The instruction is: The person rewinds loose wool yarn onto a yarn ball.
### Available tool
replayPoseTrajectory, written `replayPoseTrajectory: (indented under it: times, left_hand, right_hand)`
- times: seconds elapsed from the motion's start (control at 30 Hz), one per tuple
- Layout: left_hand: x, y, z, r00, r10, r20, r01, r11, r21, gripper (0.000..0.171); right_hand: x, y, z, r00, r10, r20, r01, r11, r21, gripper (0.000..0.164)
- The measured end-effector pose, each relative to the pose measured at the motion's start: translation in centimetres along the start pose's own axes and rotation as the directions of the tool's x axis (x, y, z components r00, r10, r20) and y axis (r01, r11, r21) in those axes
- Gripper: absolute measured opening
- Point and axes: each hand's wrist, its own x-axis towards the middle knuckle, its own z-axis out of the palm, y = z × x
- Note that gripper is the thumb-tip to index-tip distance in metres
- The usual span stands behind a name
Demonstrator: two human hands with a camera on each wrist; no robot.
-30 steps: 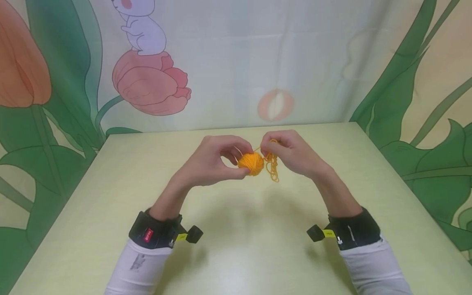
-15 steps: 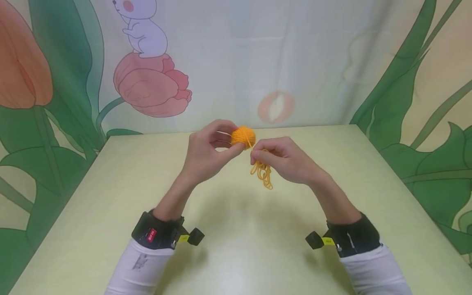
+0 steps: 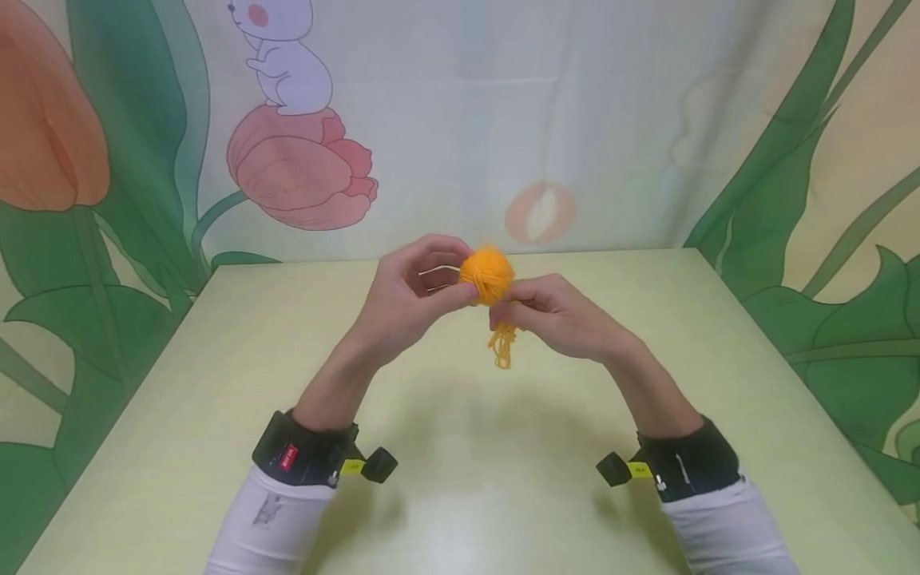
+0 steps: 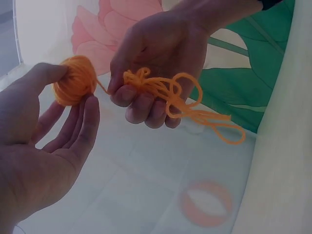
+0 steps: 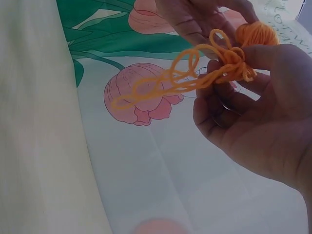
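Note:
A small orange ball of yarn (image 3: 489, 274) is up in the air over the far half of the table. My left hand (image 3: 410, 299) pinches it between thumb and fingertips. Close on its right, my right hand (image 3: 564, 318) grips the loose yarn (image 3: 502, 348), whose loops dangle below the fingers. In the left wrist view a short taut strand (image 4: 102, 84) runs from the yarn ball (image 4: 75, 80) to the right hand's fingertips. The right wrist view has the loops (image 5: 170, 80) trailing out of the curled fingers, with the ball (image 5: 258, 33) partly hidden behind the hand.
Both hands are above a pale yellow-green table (image 3: 460, 495). Behind its far edge hangs a curtain (image 3: 446, 144) printed with tulips, leaves and a white animal. Black bands (image 3: 305, 451) with small cameras sit on both wrists, over white sleeves.
The ball first went up and slightly left with the left hand, then came back right and turned in its fingers. The right hand moved slightly left and down, the loops hanging lower.

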Motion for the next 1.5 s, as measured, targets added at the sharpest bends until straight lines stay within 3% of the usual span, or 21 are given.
replayPoseTrajectory:
  times: [0.1,0.23,0.33,0.43,0.77,0.93,1.07,1.23,1.37,1.5]
  left_hand:
    - [-0.2,0.0,0.0,0.992,0.013,0.124,-0.014,1.000,0.002,0.034]
    - [-0.2,-0.2,0.0,0.959,0.042,0.279,-0.058,0.997,0.046,0.035]
    - [-0.2,-0.4,0.0,0.942,0.039,0.335,-0.087,0.988,0.130,0.034]
    - [-0.2,-0.6,0.0,0.942,0.017,0.335,-0.093,0.972,0.214,0.033]
    - [0.1,-1.1,0.0,0.972,0.019,0.233,-0.126,0.884,0.450,0.028]
    - [0.3,-1.2,-0.1,0.991,0.019,0.132,-0.082,0.868,0.490,0.026]
    - [0.4,-1.5,-0.1,1.000,0.022,-0.008,-0.015,0.879,0.476,0.028]
    - [0.4,-1.9,-0.1,0.986,0.041,-0.162,0.024,0.924,0.381,0.031]
    - [0.4,-1.7,-0.3,0.978,0.027,-0.205,0.023,0.971,0.239,0.033]
    - [0.4,-1.2,-0.4,0.980,0.001,-0.197,0.021,0.994,0.110,0.032]
  right_hand:
    - [-0.1,0.2,-0.2,1.000,0.012,-0.018,-0.012,1.000,-0.016,0.020]
    - [-0.2,0.2,-0.4,0.999,0.042,-0.029,-0.042,0.999,-0.011,0.018]
    - [-0.2,0.3,-0.5,0.998,0.050,-0.037,-0.050,0.999,0.001,0.020]
    - [-0.3,0.3,-0.6,0.997,0.053,-0.065,-0.053,0.999,-0.003,0.022]
    - [-0.4,0.0,-0.7,0.993,0.044,-0.109,-0.045,0.999,-0.008,0.022]
    - [-0.4,-0.1,-0.7,0.993,0.049,-0.106,-0.051,0.999,-0.016,0.022]
    - [-0.5,-0.1,-0.6,0.994,0.046,-0.101,-0.049,0.999,-0.021,0.022]
    - [-0.5,-0.2,-0.3,0.997,0.006,-0.078,-0.005,1.000,0.014,0.022]
    - [-0.3,-0.2,-0.1,0.999,-0.018,-0.039,0.019,0.999,0.043,0.023]
    - [-0.1,-0.1,0.0,1.000,-0.020,-0.019,0.021,0.999,0.037,0.023]
